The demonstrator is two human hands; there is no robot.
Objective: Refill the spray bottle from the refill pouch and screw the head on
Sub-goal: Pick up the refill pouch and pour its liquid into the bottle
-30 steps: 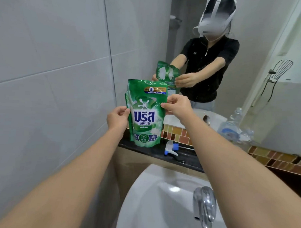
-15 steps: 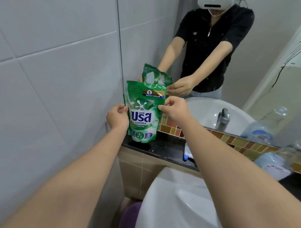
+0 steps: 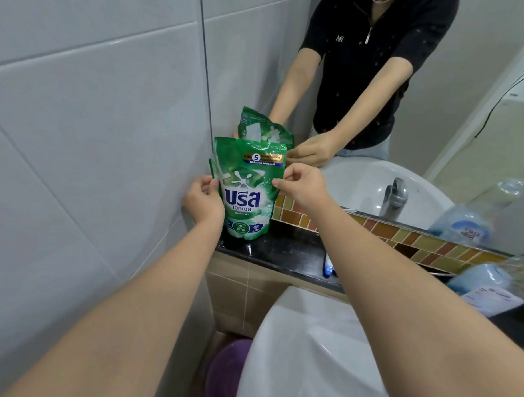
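Head view, single entry. Refill pouch (image 3: pixel 247 192): green, standing upright, its base being rested on the black ledge (image 3: pixel 285 252) at the corner where the grey tiled wall (image 3: pixel 93 133) meets the mirror (image 3: pixel 435 121). A second ago the pouch was being held clear of the ledge; it is now being seen lower, with its bottom edge touching the stone.

Left hand (image 3: pixel 202 200): being kept at the pouch's left edge, fingers curled and pinched on the side seam at mid height. Right hand (image 3: pixel 302 186): thumb and forefinger being pinched on the right edge just under the gold band; remaining fingers are being held loosely curled. Both grips are being kept at much the same places as before.

Spray head (image 3: pixel 328 267): only a white and blue sliver is being shown on the ledge beside the right forearm; a second ago it was lying in full view. Spray bottle (image 3: pixel 486 280): clear, with pale blue contents, blurred at the right edge of the ledge, well apart from the pouch; whether it is upright cannot be told.

White basin (image 3: pixel 324 349): being seen below the ledge, larger than before; the real tap is no longer being shown. Purple object (image 3: pixel 228 372): partly being shown under the basin. Mosaic tile strip (image 3: pixel 402 236): running along the back of the ledge. Reflections of pouch, arms and tap are being shown in the mirror.
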